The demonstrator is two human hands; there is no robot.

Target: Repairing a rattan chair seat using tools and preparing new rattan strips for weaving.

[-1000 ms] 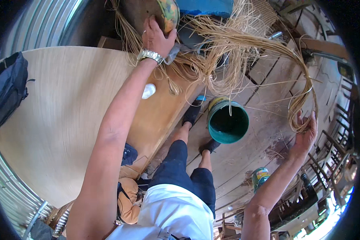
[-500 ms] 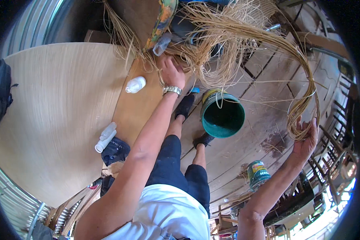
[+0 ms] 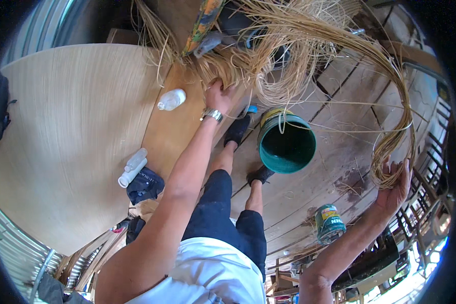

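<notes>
My right hand, out at the far right, is closed around the looped end of a bundle of thin tan cane strands. From there the bundle arches up and back to a loose tangle of strands at the top. My left hand, with a metal-band watch on the wrist, is at the near edge of the strands lying on a brown wooden board. Its thumb and fingers look apart; the fingertips are partly hard to make out.
A green bucket stands on the plank floor by my feet, with a smaller green can nearer me. A white bottle lies on the board. Left are a large pale wooden panel, more bottles and a dark cloth item.
My left hand has drawn back slightly toward me from the strands on the board. My right hand keeps its grip on the bundle, now slightly lower and farther right in view.
</notes>
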